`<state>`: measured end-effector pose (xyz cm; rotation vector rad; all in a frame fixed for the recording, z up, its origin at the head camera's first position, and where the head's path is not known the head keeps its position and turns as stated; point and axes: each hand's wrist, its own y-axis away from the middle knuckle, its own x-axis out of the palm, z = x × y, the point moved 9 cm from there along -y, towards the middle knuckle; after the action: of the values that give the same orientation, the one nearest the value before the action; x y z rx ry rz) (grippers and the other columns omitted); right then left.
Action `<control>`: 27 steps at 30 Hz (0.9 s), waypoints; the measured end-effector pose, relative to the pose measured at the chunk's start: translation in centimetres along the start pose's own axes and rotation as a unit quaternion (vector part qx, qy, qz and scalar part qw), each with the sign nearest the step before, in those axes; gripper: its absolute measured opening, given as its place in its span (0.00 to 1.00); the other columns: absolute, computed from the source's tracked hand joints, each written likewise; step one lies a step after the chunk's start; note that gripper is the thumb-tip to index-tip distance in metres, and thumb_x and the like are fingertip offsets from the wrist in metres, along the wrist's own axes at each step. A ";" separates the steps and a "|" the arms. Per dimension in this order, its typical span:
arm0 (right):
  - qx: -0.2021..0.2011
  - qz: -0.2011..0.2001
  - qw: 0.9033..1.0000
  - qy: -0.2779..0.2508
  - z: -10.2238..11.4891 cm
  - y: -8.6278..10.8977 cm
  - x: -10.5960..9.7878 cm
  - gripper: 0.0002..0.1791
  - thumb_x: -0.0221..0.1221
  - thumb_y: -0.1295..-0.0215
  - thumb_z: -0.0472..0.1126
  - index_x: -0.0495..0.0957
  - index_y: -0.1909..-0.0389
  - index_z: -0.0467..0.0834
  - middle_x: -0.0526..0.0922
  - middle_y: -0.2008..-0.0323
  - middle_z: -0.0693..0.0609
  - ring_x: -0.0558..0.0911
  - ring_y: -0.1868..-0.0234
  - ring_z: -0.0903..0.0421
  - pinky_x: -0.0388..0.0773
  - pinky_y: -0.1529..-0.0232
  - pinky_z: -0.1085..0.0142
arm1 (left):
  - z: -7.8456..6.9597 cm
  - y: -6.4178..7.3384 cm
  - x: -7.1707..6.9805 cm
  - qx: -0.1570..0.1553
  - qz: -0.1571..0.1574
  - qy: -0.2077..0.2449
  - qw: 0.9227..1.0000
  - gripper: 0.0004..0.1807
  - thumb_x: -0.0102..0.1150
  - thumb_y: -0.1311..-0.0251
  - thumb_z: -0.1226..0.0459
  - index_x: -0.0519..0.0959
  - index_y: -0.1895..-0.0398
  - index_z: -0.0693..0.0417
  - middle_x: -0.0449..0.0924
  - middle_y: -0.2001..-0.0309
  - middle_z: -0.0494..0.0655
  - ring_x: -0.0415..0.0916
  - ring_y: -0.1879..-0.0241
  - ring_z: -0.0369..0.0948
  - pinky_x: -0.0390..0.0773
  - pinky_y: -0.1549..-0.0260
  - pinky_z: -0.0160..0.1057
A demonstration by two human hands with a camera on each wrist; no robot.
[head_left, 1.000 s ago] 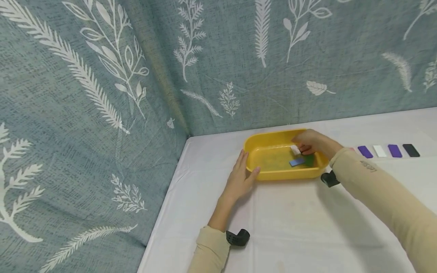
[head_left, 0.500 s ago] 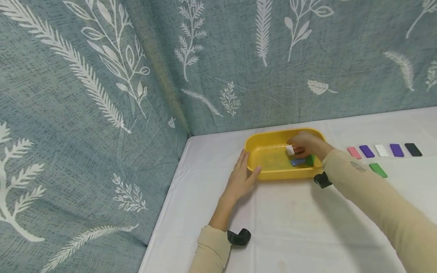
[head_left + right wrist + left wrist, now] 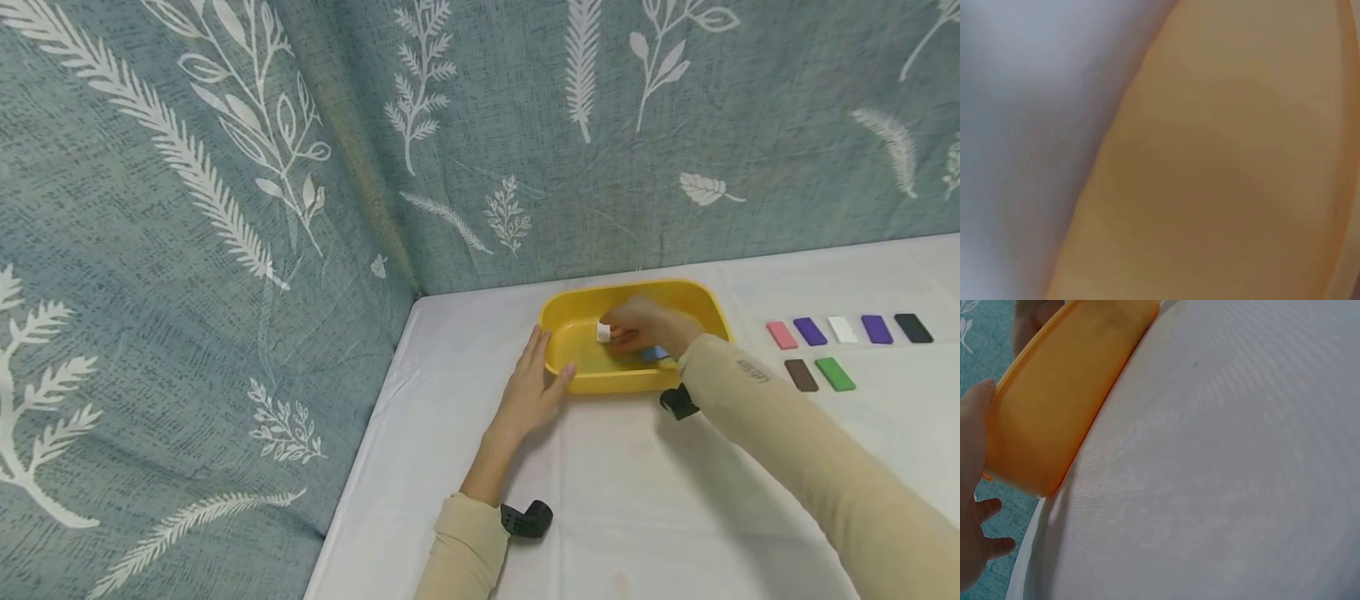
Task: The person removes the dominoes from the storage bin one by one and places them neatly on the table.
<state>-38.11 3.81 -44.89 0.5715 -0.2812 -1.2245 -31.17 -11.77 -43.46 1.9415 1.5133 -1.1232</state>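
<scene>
A yellow plastic tub (image 3: pixel 615 383) stands on the white-covered table, its outer wall filling much of the right wrist view. My left hand (image 3: pixel 528 387) rests against the tub's left end with fingers extended, the thumb at the front wall; in the left wrist view the thumb lies on the orange-looking side of the tub (image 3: pixel 1060 394). Inside the tub, my right hand (image 3: pixel 645 323) pinches a small white block (image 3: pixel 603 333). Under that hand a blue block (image 3: pixel 654 353) shows partly. The rest of the tub's floor there is hidden by the hand.
To the right of the tub lies a row of flat blocks: pink (image 3: pixel 782 335), purple (image 3: pixel 810 331), white (image 3: pixel 842 329), another purple (image 3: pixel 877 328) and black (image 3: pixel 913 327). In front of them are a brown block (image 3: pixel 801 375) and a green block (image 3: pixel 836 374). A patterned curtain (image 3: pixel 480 125) hangs behind the table.
My right hand has moved left inside the tub, with the white block in its fingers. The brown and green blocks on the table have come into sight from behind the right arm. Left hand still.
</scene>
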 end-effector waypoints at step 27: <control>-0.020 -0.050 0.999 0.008 1.0 -1.7 3.5 0.22 0.52 0.33 0.33 0.65 0.42 0.24 0.70 0.64 0.44 0.74 0.70 0.55 0.80 0.59 0.64 | -0.2 0.1 -0.2 0.005 -0.004 0.006 1.000 0.41 0.39 0.30 0.42 0.48 0.25 0.60 0.38 0.24 0.49 0.41 0.28 0.48 0.51 0.34 0.52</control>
<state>-38.80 -0.11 -45.36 0.5649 -0.2166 -1.3192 -31.00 -11.82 -43.23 1.9540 1.5252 -1.1275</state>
